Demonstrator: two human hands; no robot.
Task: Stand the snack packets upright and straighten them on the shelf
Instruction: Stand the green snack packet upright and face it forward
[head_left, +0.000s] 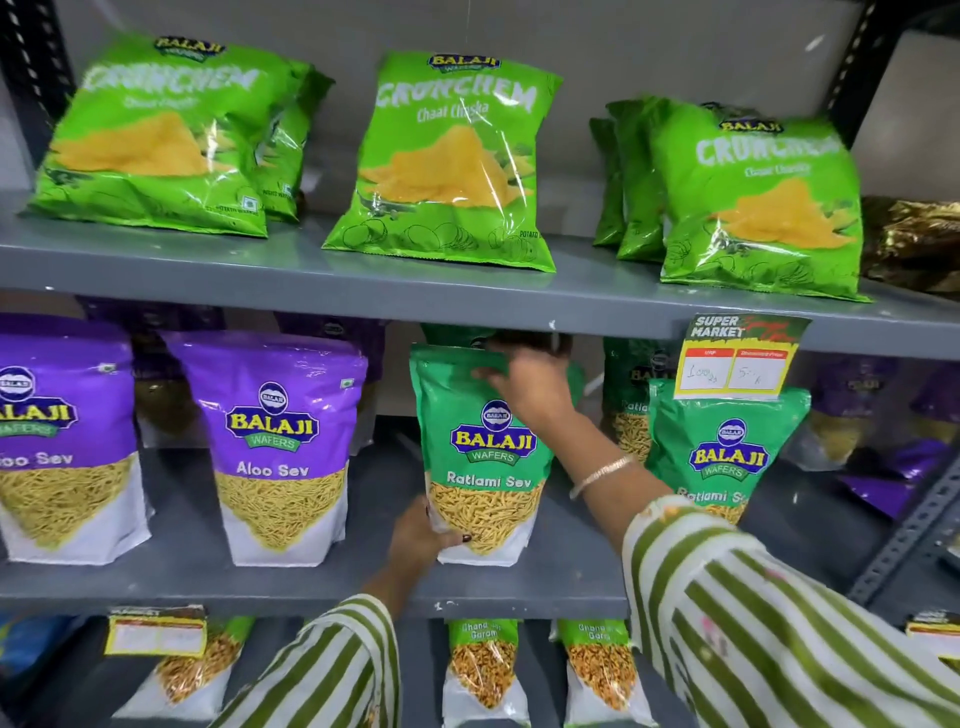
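Note:
A green Ratlami Sev packet (470, 457) stands upright on the middle shelf (311, 582). My left hand (421, 535) grips its lower left corner, thumb on the front. My right hand (530, 379) holds its top right edge, just under the shelf above. A second Ratlami Sev packet (727, 452) stands to the right, with another partly hidden behind it. Two purple Aloo Sev packets (283, 447) (62, 441) stand upright to the left, more behind them.
On the upper shelf (467, 296) green Crunchem packets (452, 161) lean back in three groups. A price tag (737, 358) hangs from its edge. Purple packets (883, 488) lie flat at the far right. Chana packets (483, 670) stand on the lower shelf.

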